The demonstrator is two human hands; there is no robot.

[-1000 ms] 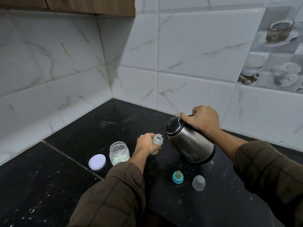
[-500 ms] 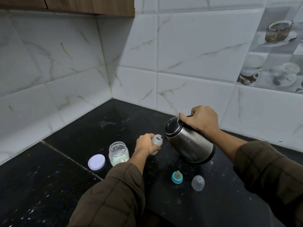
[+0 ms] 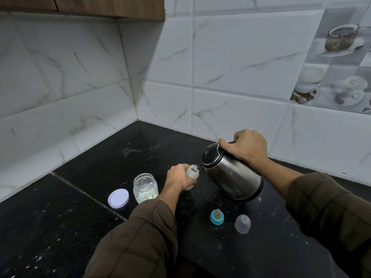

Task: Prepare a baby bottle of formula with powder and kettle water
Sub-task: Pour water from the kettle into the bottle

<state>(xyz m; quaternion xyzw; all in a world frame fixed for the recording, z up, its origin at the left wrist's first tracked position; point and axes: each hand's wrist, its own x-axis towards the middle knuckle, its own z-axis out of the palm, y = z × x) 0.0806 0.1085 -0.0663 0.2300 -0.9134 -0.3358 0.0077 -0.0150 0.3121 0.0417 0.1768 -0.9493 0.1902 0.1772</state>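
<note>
My left hand [image 3: 177,178] grips a small translucent baby bottle [image 3: 191,172], its open mouth facing up and right. My right hand [image 3: 245,148] holds the handle of a steel kettle [image 3: 230,175] with a black lid, tilted left so its spout touches the bottle's mouth. An open glass jar of white powder [image 3: 145,187] stands left of my left hand, its pale lilac lid [image 3: 118,198] lying beside it. The blue ring with teat [image 3: 217,216] and the clear cap [image 3: 242,223] lie on the counter nearer to me.
The black stone countertop [image 3: 80,227] meets white marble-look tiled walls [image 3: 230,67] in a corner behind the kettle. A wooden cabinet [image 3: 100,7] hangs at top left. White specks dust the counter.
Almost nothing differs; the kettle stays tilted with its spout at the bottle's mouth, and both hands keep their grip.
</note>
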